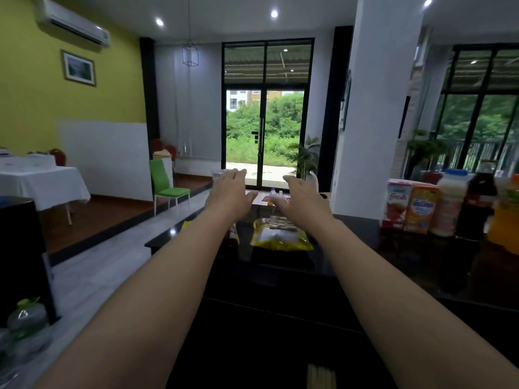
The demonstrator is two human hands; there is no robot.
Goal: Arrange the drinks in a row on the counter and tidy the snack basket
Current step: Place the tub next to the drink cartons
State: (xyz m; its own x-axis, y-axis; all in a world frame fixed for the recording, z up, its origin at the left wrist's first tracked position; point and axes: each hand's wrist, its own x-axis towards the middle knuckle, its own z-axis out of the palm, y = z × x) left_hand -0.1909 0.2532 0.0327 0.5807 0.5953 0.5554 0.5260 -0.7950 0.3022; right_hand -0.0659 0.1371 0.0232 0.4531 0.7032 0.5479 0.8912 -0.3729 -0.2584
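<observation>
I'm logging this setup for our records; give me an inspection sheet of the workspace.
Surface: black counter, glossy.
Job's things: red carton, orange carton, white bottle, dark bottle, orange bottle side by side at right; yellow snack bag mid-counter.
Clutter: small bottles beyond the counter.
Hands: left hand and right hand stretched forward, open, holding nothing.
Cables: nothing seen.
Surroundings: green chair, white-clothed table, glass door.

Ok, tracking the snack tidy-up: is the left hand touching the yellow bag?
Apart: head view shows dark counter between the left hand and the yellow bag.
</observation>
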